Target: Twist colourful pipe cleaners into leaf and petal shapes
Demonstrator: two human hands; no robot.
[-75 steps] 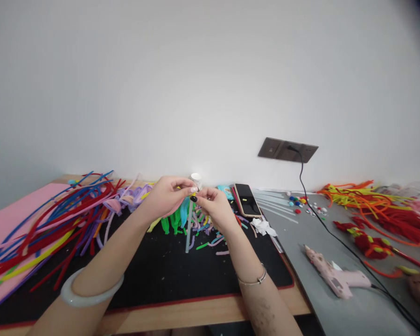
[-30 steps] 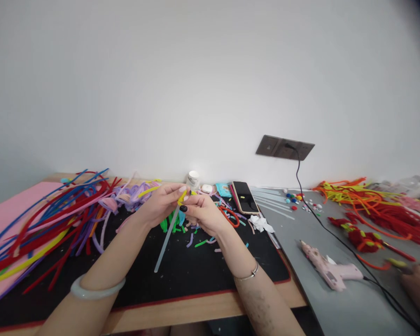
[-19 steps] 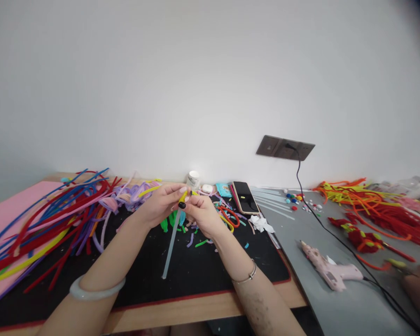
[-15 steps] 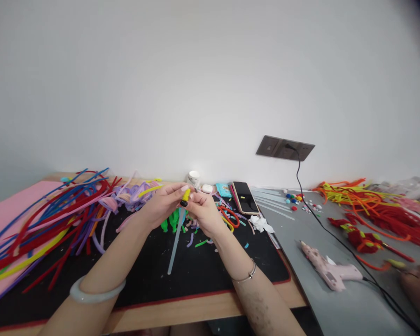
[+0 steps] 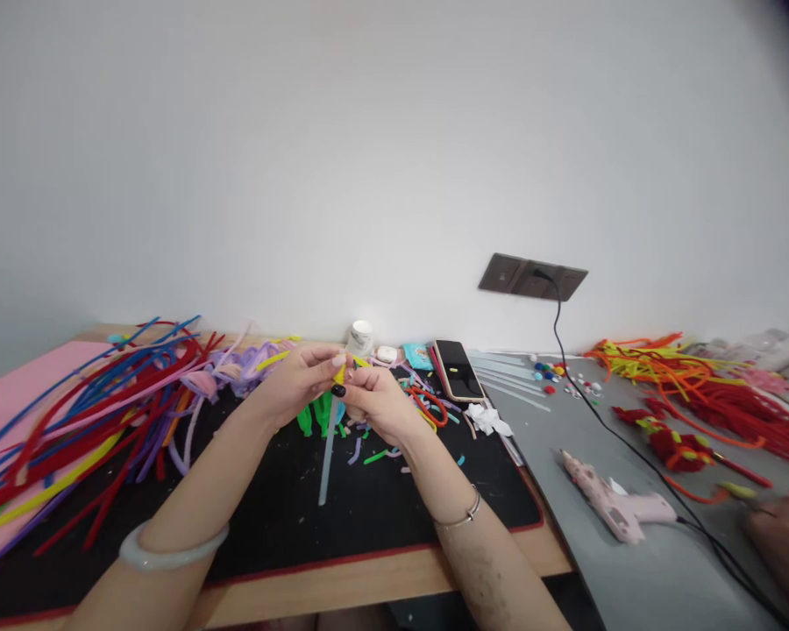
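Between the fingertips of my left hand [image 5: 302,386] and my right hand [image 5: 378,403] is a yellow pipe cleaner [image 5: 340,376], pinched above the black mat [image 5: 269,517]. It is bunched round the top of a translucent glue stick [image 5: 327,460], which hangs down, slightly tilted. A short yellow length shows by my right fingers. Both hands are closed, and the fingers partly hide the wound part. Just behind them lie green pipe cleaner pieces [image 5: 316,414] and scattered colourful offcuts [image 5: 374,457].
Many pipe cleaners [image 5: 105,421] are heaped at left. A paper cup [image 5: 360,336] and a phone [image 5: 458,370] stand behind. On the grey surface at right are a pink glue gun [image 5: 618,504] with its cord, glue sticks [image 5: 513,386], pompoms [image 5: 549,374] and another person's hand [image 5: 782,530].
My fingers have shifted round the yellow pipe cleaner, and a yellow length now shows to its right. The glue stick hangs a little more upright. The view has moved slightly.
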